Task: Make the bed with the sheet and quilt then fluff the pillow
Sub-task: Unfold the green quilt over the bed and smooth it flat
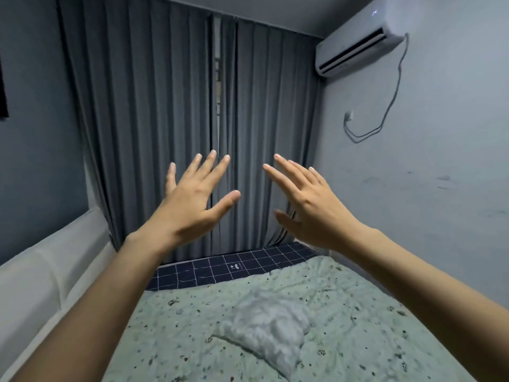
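Both raised over the bed, left hand [190,199] and right hand [308,205]: grip wide, fingers spread, holding nothing. Speckled quilt [344,299] spread flat over checked sheet [220,268], far edge showing. White pillow [264,329] resting on quilt, near centre; probably done.

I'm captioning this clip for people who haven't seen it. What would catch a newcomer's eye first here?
First, the two bare hands raised mid-frame with fingers spread, left hand and right hand, holding nothing, in front of the grey curtains. Below them a white pillow lies on the speckled pale green quilt, with a dark grid-patterned sheet showing at the far edge. An air conditioner hangs on the wall, upper right.
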